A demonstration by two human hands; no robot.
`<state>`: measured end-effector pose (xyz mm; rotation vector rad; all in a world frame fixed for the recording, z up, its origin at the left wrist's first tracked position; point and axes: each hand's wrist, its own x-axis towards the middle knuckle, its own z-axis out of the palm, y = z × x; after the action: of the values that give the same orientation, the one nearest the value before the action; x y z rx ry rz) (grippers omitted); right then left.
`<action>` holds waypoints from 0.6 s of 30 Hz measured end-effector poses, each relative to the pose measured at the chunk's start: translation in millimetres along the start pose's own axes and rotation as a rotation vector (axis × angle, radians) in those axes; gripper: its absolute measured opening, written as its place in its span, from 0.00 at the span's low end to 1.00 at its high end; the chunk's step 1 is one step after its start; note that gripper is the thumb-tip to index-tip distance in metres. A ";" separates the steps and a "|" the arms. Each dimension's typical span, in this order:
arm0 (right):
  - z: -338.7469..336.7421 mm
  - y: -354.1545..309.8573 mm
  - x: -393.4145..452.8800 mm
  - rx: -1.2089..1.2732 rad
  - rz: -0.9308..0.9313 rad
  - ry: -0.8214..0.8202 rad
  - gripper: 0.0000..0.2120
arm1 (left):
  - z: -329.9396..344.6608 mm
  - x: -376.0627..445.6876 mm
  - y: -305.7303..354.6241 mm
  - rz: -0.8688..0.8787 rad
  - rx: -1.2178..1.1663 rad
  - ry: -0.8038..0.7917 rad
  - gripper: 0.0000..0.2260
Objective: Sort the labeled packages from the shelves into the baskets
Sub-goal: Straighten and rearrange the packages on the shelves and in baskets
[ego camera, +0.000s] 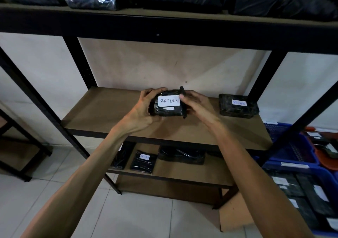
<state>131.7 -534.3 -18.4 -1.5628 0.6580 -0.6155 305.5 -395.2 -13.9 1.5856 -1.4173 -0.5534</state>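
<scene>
A small black wrapped package (167, 110) with a white label reading RETURN is held above the middle shelf board (102, 113). My left hand (146, 108) grips its left end and my right hand (196, 106) grips its right end, label facing me. A second black package with a RETURN label (237, 106) lies on the same shelf to the right. On the lower shelf lie a labeled black package (143, 162) and a longer black package (181, 155). Blue baskets (292, 148) holding labeled packages stand on the floor at the right.
The top shelf (164, 24) carries several black wrapped bundles. An orange basket (323, 153) sits behind the blue ones. A cardboard piece (236, 214) lies on the tiled floor under the rack. Another rack (22, 146) stands at the left.
</scene>
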 end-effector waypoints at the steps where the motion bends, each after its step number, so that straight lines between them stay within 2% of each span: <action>1: 0.6 -4.6 -0.2 -0.011 -0.021 0.009 0.17 | 0.9 -0.6 4.5 0.009 -0.004 -0.003 0.40; 4: 0.8 -15.6 -9.8 0.060 -0.065 0.019 0.13 | 2.7 -5.4 17.8 0.045 0.010 0.027 0.36; 8: -1.0 -21.7 -18.7 0.131 -0.117 0.036 0.14 | 8.3 -11.2 32.6 0.120 0.004 0.183 0.24; 14: -2.2 -22.1 -20.2 0.218 -0.144 0.086 0.20 | 3.7 -10.6 38.4 0.153 -0.029 0.033 0.29; 18: -3.5 -23.8 -23.0 0.220 -0.155 0.081 0.19 | 0.0 -11.4 36.9 0.151 -0.067 -0.009 0.30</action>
<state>114.6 -518.5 5.4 -1.3968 0.5133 -0.8426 283.1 -381.7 14.5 1.4119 -1.4961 -0.5136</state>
